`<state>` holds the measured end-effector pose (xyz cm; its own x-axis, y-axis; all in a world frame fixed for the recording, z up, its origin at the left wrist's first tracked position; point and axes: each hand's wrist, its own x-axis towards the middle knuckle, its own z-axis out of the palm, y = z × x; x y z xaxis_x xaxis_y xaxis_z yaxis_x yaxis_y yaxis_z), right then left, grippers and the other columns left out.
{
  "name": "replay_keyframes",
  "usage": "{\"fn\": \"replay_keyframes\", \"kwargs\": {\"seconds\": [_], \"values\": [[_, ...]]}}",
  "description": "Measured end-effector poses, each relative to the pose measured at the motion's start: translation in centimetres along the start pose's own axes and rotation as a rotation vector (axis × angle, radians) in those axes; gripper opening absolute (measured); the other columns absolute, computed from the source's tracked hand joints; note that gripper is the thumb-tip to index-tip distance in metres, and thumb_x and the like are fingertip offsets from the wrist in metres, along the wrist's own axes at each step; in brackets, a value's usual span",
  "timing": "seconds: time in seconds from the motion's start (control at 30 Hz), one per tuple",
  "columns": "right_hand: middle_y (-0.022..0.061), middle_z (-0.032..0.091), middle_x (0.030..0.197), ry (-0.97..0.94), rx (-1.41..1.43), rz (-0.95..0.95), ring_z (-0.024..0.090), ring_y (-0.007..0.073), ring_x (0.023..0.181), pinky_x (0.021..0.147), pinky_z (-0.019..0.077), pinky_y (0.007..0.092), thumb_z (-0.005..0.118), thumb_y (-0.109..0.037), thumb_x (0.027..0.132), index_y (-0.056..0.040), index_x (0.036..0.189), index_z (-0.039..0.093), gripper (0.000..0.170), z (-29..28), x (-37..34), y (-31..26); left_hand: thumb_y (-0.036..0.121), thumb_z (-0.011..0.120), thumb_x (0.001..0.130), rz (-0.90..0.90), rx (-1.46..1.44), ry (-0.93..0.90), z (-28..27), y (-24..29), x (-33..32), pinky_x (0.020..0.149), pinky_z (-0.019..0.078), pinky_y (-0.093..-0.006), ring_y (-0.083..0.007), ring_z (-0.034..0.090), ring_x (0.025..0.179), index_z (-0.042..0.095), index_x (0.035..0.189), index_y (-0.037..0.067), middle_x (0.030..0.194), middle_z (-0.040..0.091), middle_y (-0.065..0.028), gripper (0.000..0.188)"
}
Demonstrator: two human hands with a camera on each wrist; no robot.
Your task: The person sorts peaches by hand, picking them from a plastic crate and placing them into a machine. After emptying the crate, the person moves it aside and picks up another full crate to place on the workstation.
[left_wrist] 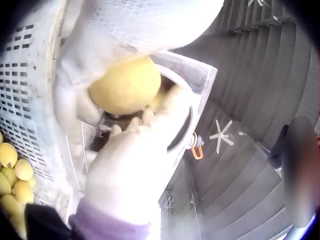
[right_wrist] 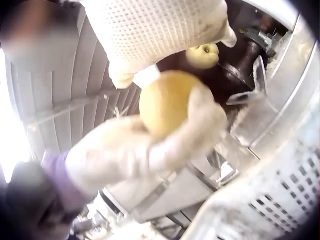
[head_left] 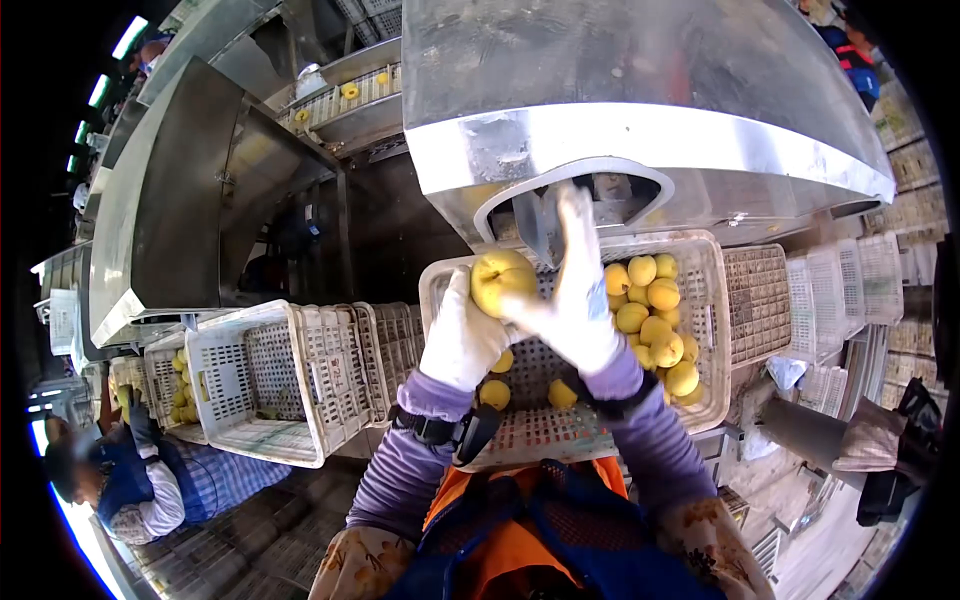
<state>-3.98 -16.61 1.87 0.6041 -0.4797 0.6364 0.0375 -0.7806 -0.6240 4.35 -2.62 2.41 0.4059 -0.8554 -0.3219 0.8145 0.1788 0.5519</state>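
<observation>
My gloved left hand (head_left: 465, 335) holds a yellow peach (head_left: 503, 283) above a white plastic crate (head_left: 712, 300). In the right wrist view the fingers curl round this peach (right_wrist: 170, 102). My gloved right hand (head_left: 578, 300) is blurred, its fingers stretched up to the round opening (head_left: 640, 190) of a steel machine (head_left: 640, 70). Its thumb side overlaps the held peach in the head view. A second, smaller-looking peach (right_wrist: 202, 56) shows at the opening just past the right hand (right_wrist: 160, 35). Several peaches (head_left: 655, 325) fill the crate's right side.
Loose peaches (head_left: 562, 393) lie on the crate floor near me. Stacked crates (head_left: 290, 375) stand to the left, and another crate (head_left: 757, 300) adjoins on the right. A conveyor (head_left: 350, 105) carries fruit at the back. Another person (head_left: 170, 470) works at lower left.
</observation>
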Motion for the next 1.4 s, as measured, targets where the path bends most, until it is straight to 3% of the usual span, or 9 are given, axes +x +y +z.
{"fn": "replay_keyframes", "kwargs": {"seconds": [0.1, 0.23, 0.4, 0.53, 0.63, 0.83, 1.0, 1.07, 1.4], "values": [[0.0259, 0.049, 0.136, -0.117, 0.177, 0.121, 0.053, 0.0443, 0.123, 0.105, 0.0449, 0.0478, 0.085, -0.018, 0.066, -0.0029, 0.143, 0.038, 0.092, -0.8, -2.5, -1.8, 0.067, 0.04, 0.098, -0.036, 0.087, -0.038, 2.3, -0.1, -0.7, 0.118, 0.0317, -0.0415, -0.0306, 0.04, 0.141, 0.025, 0.153, 0.003, 0.152, 0.039, -0.0153, 0.086], [0.0239, 0.054, 0.124, 0.116, -0.289, 0.16, 0.055, 0.0418, 0.117, 0.105, 0.0426, 0.0542, 0.083, -0.028, 0.069, 0.0009, 0.133, 0.044, 0.08, 2.5, -0.4, 1.5, 0.08, 0.045, 0.087, -0.035, 0.234, 0.276, -2.6, -2.5, 1.2, 0.114, 0.0253, -0.0631, -0.0401, 0.032, 0.144, 0.007, 0.158, 0.004, 0.156, 0.025, -0.0282, 0.111], [0.031, 0.047, 0.128, 0.079, -0.474, 0.152, 0.047, 0.0468, 0.121, 0.109, 0.031, 0.065, 0.081, -0.046, 0.073, 0.0089, 0.126, 0.048, 0.083, 4.8, 3.7, 5.0, 0.065, 0.048, 0.093, -0.268, 0.75, 0.733, -10.2, -10.2, 2.5, 0.116, 0.0263, -0.0487, -0.0378, 0.031, 0.144, 0.021, 0.157, 0.008, 0.156, 0.031, -0.0237, 0.09], [0.0219, 0.06, 0.116, 0.216, -0.316, -0.005, 0.06, 0.0392, 0.101, 0.086, 0.0496, 0.0459, 0.077, -0.034, 0.08, 0.0031, 0.126, 0.054, 0.063, 0.5, -0.3, 3.6, 0.043, 0.064, 0.083, -0.553, 1.227, 0.846, -19.9, -17.2, 4.5, 0.113, 0.0341, -0.0492, -0.0433, 0.037, 0.138, 0.03, 0.154, 0.011, 0.152, 0.035, -0.0272, 0.085], [0.0104, 0.067, 0.099, -0.667, -0.383, 0.379, 0.066, 0.0257, 0.089, 0.07, 0.0502, 0.0422, 0.069, -0.025, 0.086, -0.0095, 0.097, 0.064, 0.019, 2.2, -13.2, 5.7, 0.034, 0.065, 0.081, -0.914, 1.624, 0.632, -20.7, -19.9, 4.7, 0.107, 0.0405, -0.0532, -0.0462, 0.038, 0.135, 0.034, 0.153, 0.018, 0.154, 0.03, -0.0236, 0.08], [0.0147, 0.062, 0.122, -1.971, -0.506, 0.101, 0.062, 0.0277, 0.114, 0.09, 0.0479, 0.0389, 0.073, -0.034, 0.082, -0.0058, 0.132, 0.053, 0.061, 7.1, -30.5, 12.6, 0.033, 0.069, 0.083, -0.759, 1.65, 0.816, -23.5, -21.7, 4.5, 0.098, 0.049, -0.049, -0.0448, 0.053, 0.124, 0.048, 0.135, 0.008, 0.145, 0.043, -0.0245, 0.061], [0.0219, 0.055, 0.13, -0.892, 0.14, 0.883, 0.057, 0.0356, 0.119, 0.103, 0.0439, 0.0406, 0.075, -0.023, 0.078, -0.0034, 0.135, 0.049, 0.065, 1.4, -20.6, 8.4, 0.049, 0.073, 0.086, -0.362, 0.258, 0.925, -17.3, -16.9, 3.1, 0.088, 0.0534, -0.0518, -0.0331, 0.062, 0.103, 0.047, 0.134, 0.011, 0.125, 0.057, -0.0142, 0.066], [0.022, 0.052, 0.131, -0.545, 0.252, 0.646, 0.053, 0.0382, 0.122, 0.104, 0.0435, 0.0425, 0.078, -0.017, 0.076, -0.0027, 0.137, 0.045, 0.071, -0.3, -17.6, 6.3, 0.048, 0.067, 0.092, -0.219, 0.069, 0.684, -15.2, -15.1, 1.0, 0.087, 0.0545, -0.0551, -0.0306, 0.06, 0.109, 0.05, 0.131, 0.013, 0.124, 0.057, -0.0119, 0.056], [0.018, 0.049, 0.135, -0.174, 0.311, 0.451, 0.053, 0.0311, 0.122, 0.105, 0.0423, 0.0416, 0.08, -0.01, 0.07, -0.0014, 0.14, 0.043, 0.08, -4.7, -7.4, -2.8, 0.048, 0.06, 0.098, 0.093, -0.073, 0.285, 1.0, -5.3, -2.6, 0.1, 0.0496, -0.0505, -0.0306, 0.056, 0.12, 0.048, 0.134, 0.004, 0.131, 0.057, -0.0143, 0.059]]}}
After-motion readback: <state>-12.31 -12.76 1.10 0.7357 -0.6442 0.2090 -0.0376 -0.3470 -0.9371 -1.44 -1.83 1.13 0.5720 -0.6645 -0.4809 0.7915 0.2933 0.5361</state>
